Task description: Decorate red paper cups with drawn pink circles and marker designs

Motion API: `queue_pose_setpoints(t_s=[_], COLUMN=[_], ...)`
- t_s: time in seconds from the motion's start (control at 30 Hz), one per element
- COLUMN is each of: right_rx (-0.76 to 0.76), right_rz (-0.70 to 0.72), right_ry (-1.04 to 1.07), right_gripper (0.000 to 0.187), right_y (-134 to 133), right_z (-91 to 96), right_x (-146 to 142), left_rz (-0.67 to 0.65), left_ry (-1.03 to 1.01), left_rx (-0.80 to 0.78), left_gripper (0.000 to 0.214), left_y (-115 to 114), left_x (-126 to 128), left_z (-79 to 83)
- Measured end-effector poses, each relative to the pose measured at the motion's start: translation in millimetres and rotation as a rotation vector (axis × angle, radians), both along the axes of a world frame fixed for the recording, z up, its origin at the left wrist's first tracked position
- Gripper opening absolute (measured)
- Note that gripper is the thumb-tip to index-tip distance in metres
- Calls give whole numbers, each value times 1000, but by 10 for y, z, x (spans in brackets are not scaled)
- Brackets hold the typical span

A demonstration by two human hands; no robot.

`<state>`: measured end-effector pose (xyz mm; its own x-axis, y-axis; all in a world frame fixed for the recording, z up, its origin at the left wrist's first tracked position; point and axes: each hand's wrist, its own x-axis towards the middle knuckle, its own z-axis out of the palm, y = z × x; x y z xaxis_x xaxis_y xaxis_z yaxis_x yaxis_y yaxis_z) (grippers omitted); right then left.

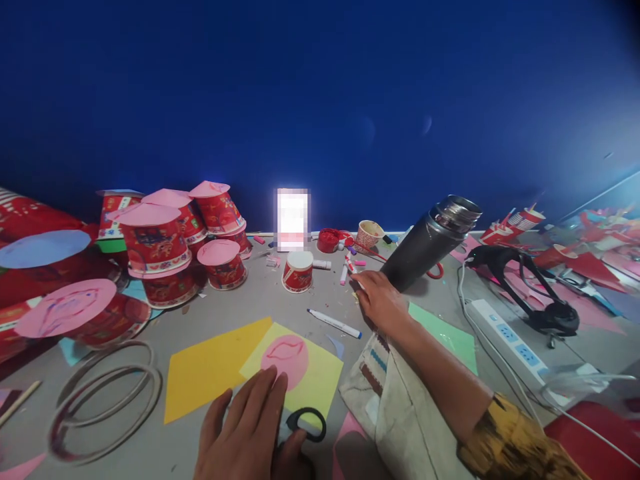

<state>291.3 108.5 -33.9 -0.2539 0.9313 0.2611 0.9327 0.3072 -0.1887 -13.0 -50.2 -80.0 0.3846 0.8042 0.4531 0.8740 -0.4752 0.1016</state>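
My left hand (243, 427) lies flat at the front, fingers stretched out, its fingertips on a pink paper circle (287, 380) with a red drawn outline. Beneath the circle is a pale yellow sheet (320, 373), overlapping an orange-yellow sheet (205, 373). Scissors with a black handle (320, 427) lie by my left thumb, partly hidden. My right hand (380, 300) reaches to the back, fingertips closed at the lower end of a red-and-white marker (349, 262). A blue-tipped white marker (335, 324) rests on the table left of my right wrist.
Red paper cups (157, 247) with paper tops are stacked at left. One red cup (298, 272) stands in the middle, before a bright pixelated patch. A dark steel flask (430, 240) leans right of my right hand. Further right are a power strip (510, 343) and black headgear (530, 287).
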Motion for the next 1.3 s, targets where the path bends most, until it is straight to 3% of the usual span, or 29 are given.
queue_pose_setpoints(t_s=[0.17,0.3,0.4,0.5,0.63,0.87,1.13,1.2,1.3], right_rx=[-33,65,-59,-169,-190,-303,-429,-422,-443], right_rz=[7,28,86,97,110,97,96,124,223], right_ry=[-10,59,65,-24,-42,255,114,178,456], right_gripper=[30,20,11,15,14,16,21,24,32], right_y=[-11,-206,-361,-421,-406,-535,-529,-539,-606], right_z=[30,145,196,177,140,206,232,243,311], right_x=[-14,-136,-259,-331,-341,-450,-608,-599,-585], left_rz=[-8,8,26,27,22,33,23,29,37], left_ry=[-4,-63,-69,-51,-53,-91,-96,-95,-90], left_rx=[-16,-76,-90,-103,-132,-168,-113,-122,-142], left_gripper=[41,39,38,37,36,35,36,35,34], left_y=[-5,-32,-49,-60,-70,-66,-59,-56,-55], left_x=[41,90,117,137,156,165,165,165,167], left_z=[165,244,269,305,359,374,350,351,360])
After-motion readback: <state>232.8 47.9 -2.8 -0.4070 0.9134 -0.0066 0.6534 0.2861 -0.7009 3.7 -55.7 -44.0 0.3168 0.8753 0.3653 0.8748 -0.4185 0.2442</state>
